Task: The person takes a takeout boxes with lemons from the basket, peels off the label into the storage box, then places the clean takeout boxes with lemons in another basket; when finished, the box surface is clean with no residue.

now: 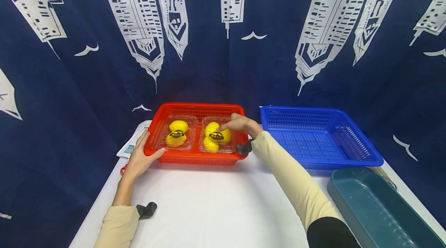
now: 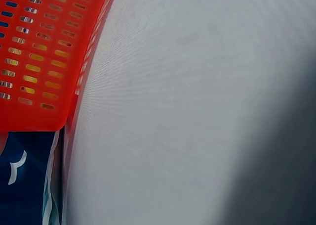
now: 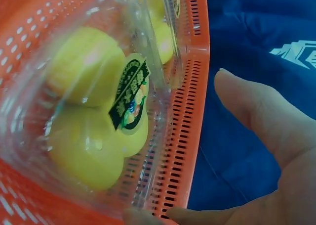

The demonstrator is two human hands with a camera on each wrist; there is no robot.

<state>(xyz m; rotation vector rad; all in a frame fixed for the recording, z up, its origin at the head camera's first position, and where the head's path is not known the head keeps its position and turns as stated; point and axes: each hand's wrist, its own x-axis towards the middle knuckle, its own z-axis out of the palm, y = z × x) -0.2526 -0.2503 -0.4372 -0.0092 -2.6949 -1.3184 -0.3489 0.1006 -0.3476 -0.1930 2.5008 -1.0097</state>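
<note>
A red basket (image 1: pixel 198 158) stands at the back of the white table (image 1: pixel 209 205). It holds two clear plastic boxes of yellow lemons, one on the left (image 1: pixel 175 135) and one on the right (image 1: pixel 216 138). My left hand (image 1: pixel 141 157) rests flat against the basket's front left corner, thumb along the front wall. My right hand (image 1: pixel 231 125) reaches over the right box, straight fingers on its lid. In the right wrist view the labelled box (image 3: pixel 98 116) fills the basket (image 3: pixel 185 136), with my thumb (image 3: pixel 256 111) beside it. The left wrist view shows only the basket's wall (image 2: pixel 39 52) and table.
An empty blue basket (image 1: pixel 313 135) stands right of the red one. A teal tray (image 1: pixel 376 201) lies at the table's front right. A paper leaflet (image 1: pixel 129 146) lies left of the red basket. A dark blue printed curtain (image 1: pixel 223 46) hangs behind.
</note>
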